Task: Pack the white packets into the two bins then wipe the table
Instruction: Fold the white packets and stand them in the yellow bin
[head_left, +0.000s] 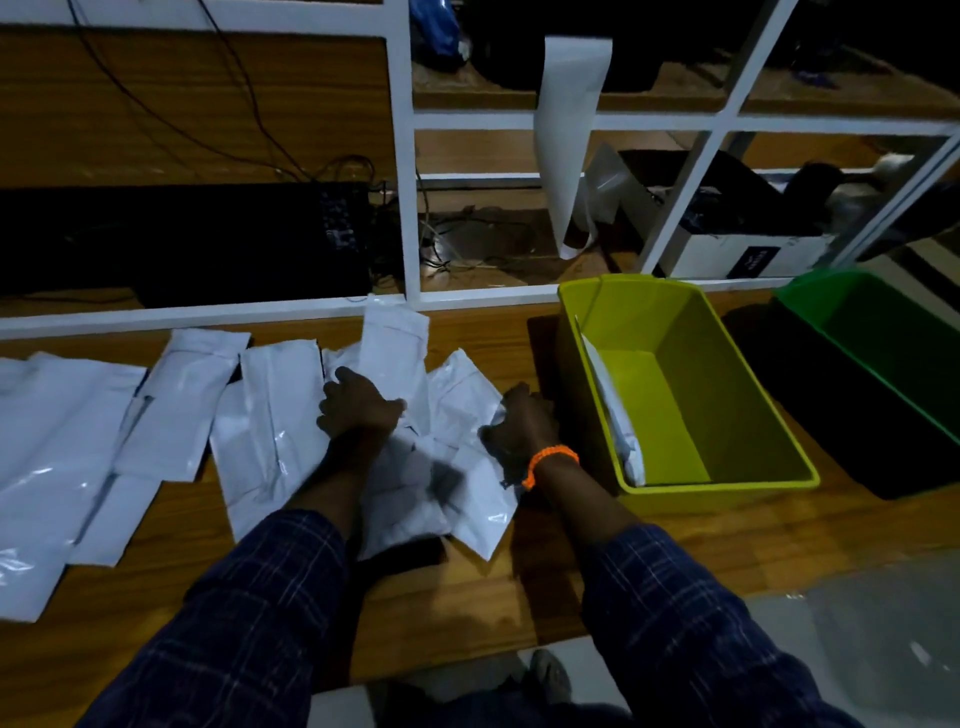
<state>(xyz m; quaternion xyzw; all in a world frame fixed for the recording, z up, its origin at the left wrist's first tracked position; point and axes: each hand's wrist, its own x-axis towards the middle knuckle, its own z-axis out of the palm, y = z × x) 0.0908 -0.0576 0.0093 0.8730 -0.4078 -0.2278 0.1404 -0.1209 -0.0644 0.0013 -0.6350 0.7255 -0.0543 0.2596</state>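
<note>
**Head view: both hands at the right end of the packet pile**

Flat white plastic packets (270, 415) are spread across the brown wooden table (519, 597), overlapping, most with their long axes running away from the person. The left hand (358, 402) is laid on the middle of the pile with fingers bent down. Whether anything is gripped there cannot be told. The right hand (519, 421), marked by an orange bracelet (550, 462), is curled round the crumpled edge of the rightmost white packet (462, 395), just beside the yellow-green plastic bin (727, 483). One packet in the bin (615, 415) is stood on edge along its left wall. A dark green plastic bin (810, 306) is set further right. White-framed wooden shelving (405, 208) with cables is seen behind, dimly lit.
</note>
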